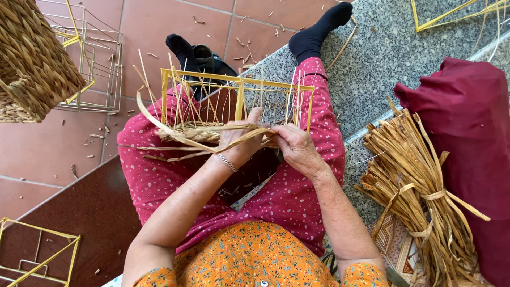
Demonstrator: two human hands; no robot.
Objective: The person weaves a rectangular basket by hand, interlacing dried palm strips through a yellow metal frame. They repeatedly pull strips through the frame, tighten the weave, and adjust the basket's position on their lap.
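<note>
A floor of reddish-brown tiles (175,32) fills the upper left of the frame, meeting a speckled grey stone step (382,53) on the right, with bits of straw scattered over both. A person sits here in pink dotted trousers (159,180), an orange flowered top and black socks, with a yellow wire frame (239,87) resting across the lap at the centre of the picture. Pale straw strands (186,135) are woven along the lower part of the frame and stick out to the left. The left hand (241,138), with a thin bracelet at the wrist, is closed around a flat straw strand near the frame's middle upright. The right hand (297,146) sits just beside it, fingers curled tight on the same straw at the frame's lower edge. At the right edge lies a tied bundle of dried straw (419,196) beside a dark red cloth (467,127). A finished woven basket (29,64) shows in the upper left corner, with empty wire frames (95,64) next to it, and another yellow frame (37,255) lies at lower left.
</note>
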